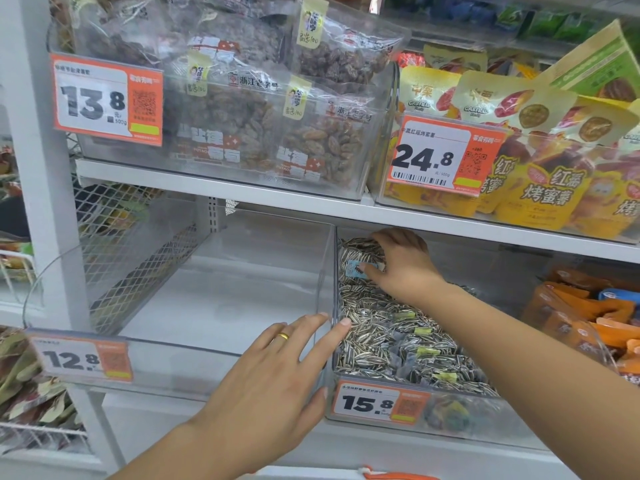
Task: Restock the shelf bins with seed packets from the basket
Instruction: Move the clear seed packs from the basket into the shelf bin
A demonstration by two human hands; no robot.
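The shelving unit carries two tiers of clear bins. On the upper tier, the bin of dried fruit bags and the bin of yellow sweet-potato packets stand full and need no attention.

On the lower tier, the left-hand clear bin, tagged 12.8, holds nothing that can be seen; its floor shows bare through the walls. Treat this bin as work still outstanding. Just beside it, sharing a wall line, the seed bin, tagged 15.8, is filled from front to back with sunflower seed packets. Judge this bin as close to done.

Your left hand is flat, fingers straight and spread, with the fingertips reaching the dividing wall between the two lower bins. It holds nothing. A ring sits on one finger.

Your right hand reaches deep into the seed bin, fingers curled down over the rear packet, the one with the blue label, apparently seating it against the back of the stack.

The basket itself cannot be identified; only an orange edge shows at the bottom of the view, so the remaining stock cannot be counted. Overall, estimate the job as partway through: one bin stocked, one bin still to fill.
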